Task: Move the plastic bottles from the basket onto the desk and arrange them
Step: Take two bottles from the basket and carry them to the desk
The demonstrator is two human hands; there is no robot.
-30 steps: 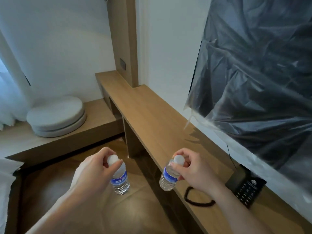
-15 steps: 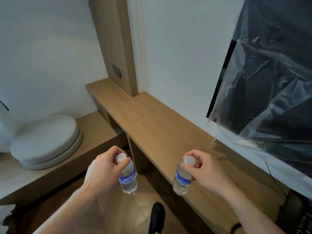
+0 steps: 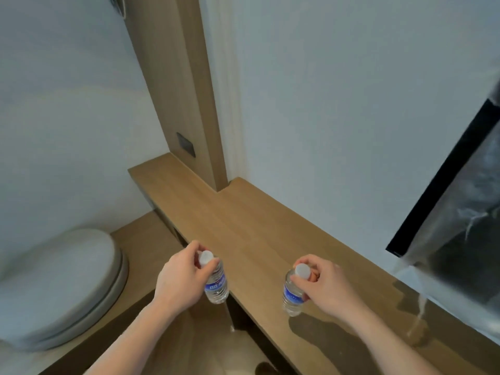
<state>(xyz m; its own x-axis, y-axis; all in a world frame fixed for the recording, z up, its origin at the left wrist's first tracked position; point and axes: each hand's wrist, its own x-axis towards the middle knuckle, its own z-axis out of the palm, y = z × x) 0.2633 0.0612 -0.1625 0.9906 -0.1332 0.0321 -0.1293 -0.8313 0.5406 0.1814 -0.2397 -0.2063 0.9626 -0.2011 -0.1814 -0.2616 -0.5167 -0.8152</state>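
Hands reach forward from the bottom of the frame, each pinching a small clear water bottle by its white cap. Left hand (image 3: pixel 180 277) holds its bottle (image 3: pixel 215 283) at lower centre, over the front edge of the wooden table (image 3: pixel 259 226). Right hand (image 3: pixel 324 284) holds the other bottle (image 3: pixel 293 292) above the tabletop. Farther left lies a round grey cushion (image 3: pixel 54 288).

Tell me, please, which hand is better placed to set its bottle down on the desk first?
Probably the right hand: its bottle hangs over the desk, while the left hand's bottle sits at the front edge.
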